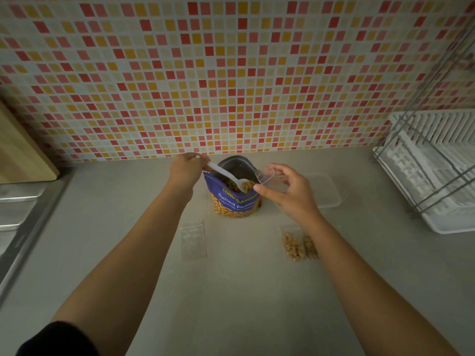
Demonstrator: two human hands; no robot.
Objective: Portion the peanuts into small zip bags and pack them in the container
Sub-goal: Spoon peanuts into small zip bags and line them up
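A blue bag of salted peanuts [235, 201] stands open near the tiled wall. My left hand [185, 168] grips a white plastic spoon [226, 174] loaded with peanuts over the bag's mouth. My right hand [288, 191] pinches a small clear zip bag [267, 177], held open just right of the spoon's bowl. Two filled zip bags of peanuts [299, 246] lie on the counter in front of my right arm. Empty zip bags [193, 240] lie flat to the left. A clear plastic container [326, 190] sits behind my right hand, partly hidden.
A white dish rack [434, 170] with wire frame fills the right side. A wooden board [20, 152] leans at the left wall above a steel sink edge [18, 209]. The grey counter [231, 291] stretches toward me.
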